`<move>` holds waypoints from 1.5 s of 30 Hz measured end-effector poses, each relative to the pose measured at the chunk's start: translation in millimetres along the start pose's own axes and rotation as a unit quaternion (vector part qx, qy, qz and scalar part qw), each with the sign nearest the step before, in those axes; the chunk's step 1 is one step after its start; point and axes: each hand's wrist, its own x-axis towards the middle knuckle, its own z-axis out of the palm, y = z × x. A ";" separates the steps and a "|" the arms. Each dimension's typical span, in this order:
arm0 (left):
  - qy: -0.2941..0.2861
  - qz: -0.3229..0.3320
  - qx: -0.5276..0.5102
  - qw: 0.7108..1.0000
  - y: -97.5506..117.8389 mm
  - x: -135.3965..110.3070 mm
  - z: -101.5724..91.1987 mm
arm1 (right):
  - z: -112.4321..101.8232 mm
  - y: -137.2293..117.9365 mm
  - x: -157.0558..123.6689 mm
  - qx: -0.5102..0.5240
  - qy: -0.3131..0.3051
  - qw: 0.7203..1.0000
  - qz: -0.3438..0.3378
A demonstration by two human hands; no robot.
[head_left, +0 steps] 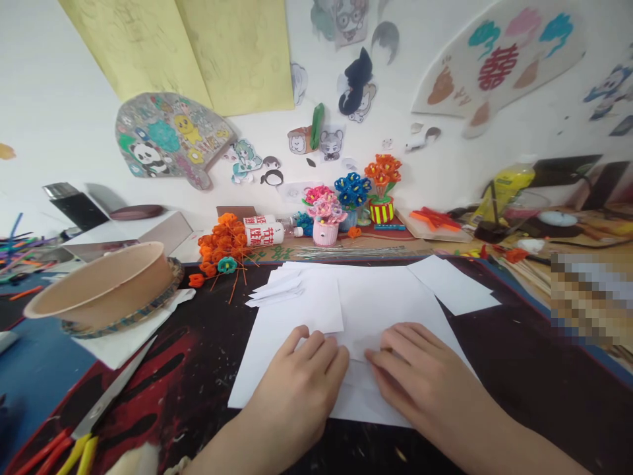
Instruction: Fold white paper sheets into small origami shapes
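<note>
Both hands work low over white sheets of paper point(395, 290) spread on a dark mat. My left hand point(301, 382) has its fingers curled down at the left side of a small piece of white paper point(359, 377). At that piece's right side, my right hand point(420, 376) pinches with thumb and fingertips. The piece is white on white, so its outline is hard to make out. Just beyond my left hand lie a flat square of paper point(321, 307) and several folded paper strips point(277, 289). Another loose sheet point(457, 284) rests at the right.
To the left are scissors point(106, 402) with red and yellow handles and a tan bowl point(103, 284). Orange pipe-cleaner flowers point(222, 244), a white bottle point(262, 234) and small flower pots point(326, 231) line the back. A yellow bottle point(504, 188) stands at the right.
</note>
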 end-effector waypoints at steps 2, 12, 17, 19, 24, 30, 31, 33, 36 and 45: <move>0.012 0.002 -0.017 1.000 -0.3 -1.0 2.4 | -0.6 3.6 -0.1 0.038 -0.007 0.999 0.028; 0.077 -0.083 -0.227 0.967 -0.2 0.6 0.7 | -6.7 11.1 5.5 0.161 -0.100 0.967 0.170; 0.111 -0.144 -0.322 0.929 -3.3 1.9 2.7 | -6.3 10.7 4.9 0.217 -0.113 0.954 0.176; 0.114 -0.172 -0.343 0.916 -4.4 3.0 2.7 | -7.7 10.2 6.7 0.223 -0.137 0.946 0.189; 0.123 -0.220 -0.383 0.889 -8.2 3.8 0.8 | -12.9 8.4 10.6 0.281 -0.190 0.904 0.260; 0.190 -0.221 -0.363 0.885 -5.4 1.0 -3.1 | -10.8 12.6 8.8 0.405 -0.129 0.828 0.366; 0.188 -0.232 -0.357 0.885 -3.3 0.7 -3.1 | -10.3 13.5 8.9 0.446 -0.118 0.805 0.374; 0.164 -0.256 -0.358 0.883 1.7 0.4 -2.2 | -10.4 14.2 10.0 0.517 -0.100 0.764 0.374; 0.108 -0.274 -0.384 0.875 8.5 0.8 -0.9 | -13.7 11.8 12.7 0.578 -0.091 0.711 0.390; 0.079 -0.254 -0.507 0.820 12.2 6.1 -11.5 | -22.2 1.0 15.6 0.665 -0.142 0.631 0.373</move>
